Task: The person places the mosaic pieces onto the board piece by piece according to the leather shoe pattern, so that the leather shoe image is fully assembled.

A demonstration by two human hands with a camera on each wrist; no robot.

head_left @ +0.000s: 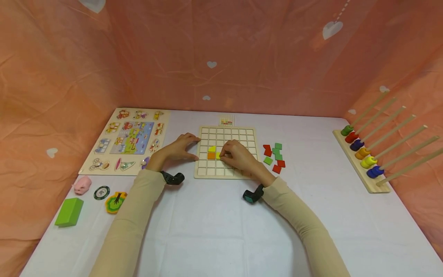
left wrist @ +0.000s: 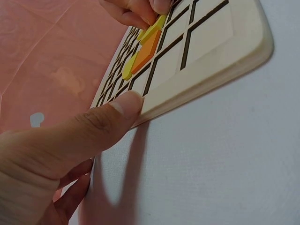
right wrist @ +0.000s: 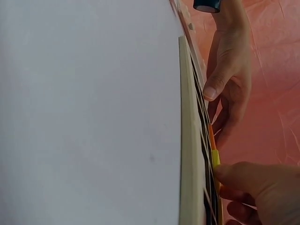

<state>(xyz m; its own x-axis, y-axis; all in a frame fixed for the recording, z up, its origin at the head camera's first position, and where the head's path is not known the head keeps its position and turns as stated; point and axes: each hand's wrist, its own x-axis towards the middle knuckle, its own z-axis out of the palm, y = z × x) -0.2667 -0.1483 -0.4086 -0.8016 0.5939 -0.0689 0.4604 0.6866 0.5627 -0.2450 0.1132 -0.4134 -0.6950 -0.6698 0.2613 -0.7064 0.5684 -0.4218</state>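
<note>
A wooden grid board (head_left: 225, 176) lies flat on the table before me. In it sit an orange square tile (head_left: 211, 156) and, just behind, a yellow tile (head_left: 212, 149). My right hand (head_left: 238, 157) is over the board and pinches a second yellow tile (head_left: 218, 156) beside the orange one, at grid level; in the right wrist view the thumb lies against this yellow tile (right wrist: 216, 161). My left hand (head_left: 178, 148) rests at the board's left edge, fingers and thumb spread. In the left wrist view its thumb (left wrist: 126, 104) touches the rim.
Loose red tiles (head_left: 277, 169) and green tiles (head_left: 278, 151) lie right of the board, a small pattern card (head_left: 226, 120) behind it. A peg puzzle (head_left: 100, 141), pink pig (head_left: 82, 185), green block (head_left: 69, 212), round chip (head_left: 102, 192) and tree piece (head_left: 115, 202) are left; a rod stacker (head_left: 360, 161) stands right.
</note>
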